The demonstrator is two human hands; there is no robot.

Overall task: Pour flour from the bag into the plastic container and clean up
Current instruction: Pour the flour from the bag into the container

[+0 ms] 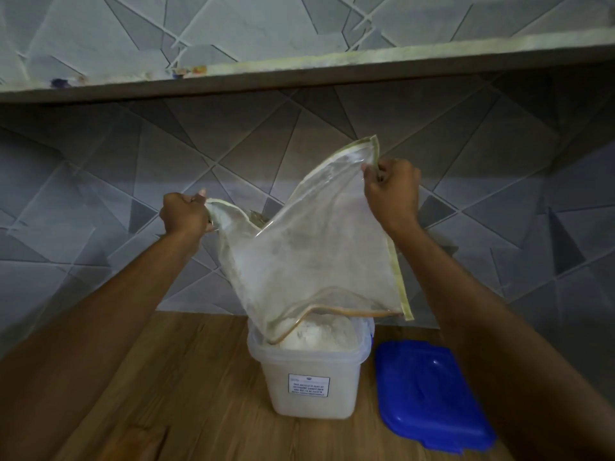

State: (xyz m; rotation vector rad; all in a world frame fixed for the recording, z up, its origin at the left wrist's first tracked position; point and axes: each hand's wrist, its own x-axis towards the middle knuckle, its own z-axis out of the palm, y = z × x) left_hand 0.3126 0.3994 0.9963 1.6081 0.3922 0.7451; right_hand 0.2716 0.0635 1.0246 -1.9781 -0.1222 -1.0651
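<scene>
I can't read the small white label [309, 384] on the translucent square plastic container [312, 387], and the clear, flour-dusted plastic bag [309, 247] hides part of its rim. My left hand [184, 214] and right hand [392, 191] each pinch a top corner of the upturned bag, its mouth dipping into the container's heaped white flour [319, 334]. A blue plastic lid [429, 394] lies just right on the wooden counter [186, 394], below a geometric grey tiled wall [100, 181] and a shelf [299, 66].

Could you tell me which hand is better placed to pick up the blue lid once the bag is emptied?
The right hand: the lid lies right of the container, under that arm. The left hand would cross over.
</scene>
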